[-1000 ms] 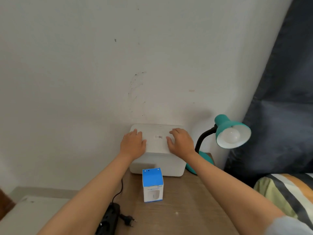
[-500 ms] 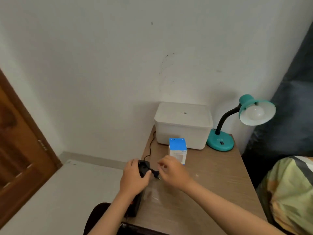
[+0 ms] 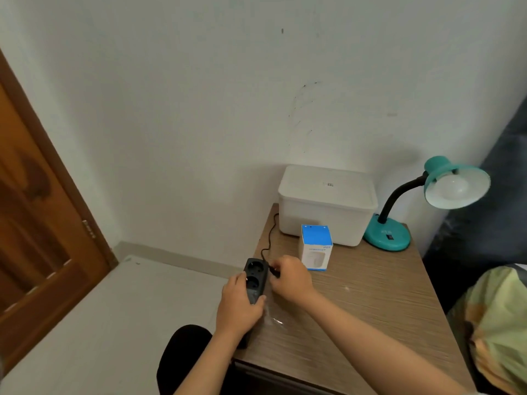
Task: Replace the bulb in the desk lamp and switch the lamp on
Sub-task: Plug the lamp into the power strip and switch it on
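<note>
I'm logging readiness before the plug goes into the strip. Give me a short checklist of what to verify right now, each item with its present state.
1. Power strip steadied: ok, the left hand grips its near end at the table's left edge.
2. Plug held: ok, the right hand pinches it beside the strip.
3. Plug seated in a socket: not ok, both visible sockets are empty.
4. Cord free: ok, it runs slack from behind the white box.
5. Bulb in the desk lamp: ok, one sits in the shade, unlit; old or new, cannot tell.
6. Bulb carton opened: cannot tell.
</note>
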`<action>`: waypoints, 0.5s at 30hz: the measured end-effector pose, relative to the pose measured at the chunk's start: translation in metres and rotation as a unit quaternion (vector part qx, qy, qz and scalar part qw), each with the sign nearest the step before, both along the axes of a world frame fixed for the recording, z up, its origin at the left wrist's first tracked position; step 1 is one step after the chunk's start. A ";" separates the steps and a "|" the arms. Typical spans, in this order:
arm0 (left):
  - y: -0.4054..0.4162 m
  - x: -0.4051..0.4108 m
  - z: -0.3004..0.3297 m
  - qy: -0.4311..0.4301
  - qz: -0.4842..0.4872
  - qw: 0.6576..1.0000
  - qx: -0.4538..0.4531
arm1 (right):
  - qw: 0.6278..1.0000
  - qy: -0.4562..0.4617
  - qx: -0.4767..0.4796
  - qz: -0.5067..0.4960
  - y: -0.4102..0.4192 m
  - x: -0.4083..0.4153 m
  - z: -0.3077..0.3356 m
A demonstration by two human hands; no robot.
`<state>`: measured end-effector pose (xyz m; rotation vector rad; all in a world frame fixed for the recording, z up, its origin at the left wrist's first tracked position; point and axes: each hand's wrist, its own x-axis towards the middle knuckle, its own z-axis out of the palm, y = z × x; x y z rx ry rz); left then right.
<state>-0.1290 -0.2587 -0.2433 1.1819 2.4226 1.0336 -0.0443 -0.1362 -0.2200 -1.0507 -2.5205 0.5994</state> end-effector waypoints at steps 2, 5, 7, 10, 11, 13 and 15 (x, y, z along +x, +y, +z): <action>0.001 0.000 -0.001 -0.001 0.003 1.000 0.004 | 0.995 0.076 -0.047 -0.040 0.002 -0.003 0.006; 0.002 0.000 -0.002 -0.009 0.006 1.000 0.019 | 0.981 0.153 -0.098 -0.065 0.005 -0.009 0.015; 0.002 -0.001 -0.003 -0.011 0.005 1.000 0.026 | 0.978 0.169 -0.111 -0.057 0.004 -0.014 0.018; 0.002 -0.001 -0.004 -0.010 0.010 0.999 0.035 | 0.973 0.179 -0.133 -0.057 0.001 -0.022 0.016; 0.003 0.000 -0.004 -0.010 0.012 0.999 0.036 | 0.972 0.179 -0.138 -0.061 -0.001 -0.023 0.014; 0.003 0.000 -0.004 -0.006 0.013 0.999 0.039 | 0.971 0.177 -0.152 -0.062 -0.003 -0.026 0.010; 0.004 -0.001 -0.004 -0.005 0.013 0.999 0.042 | 0.970 0.173 -0.158 -0.058 -0.006 -0.028 0.007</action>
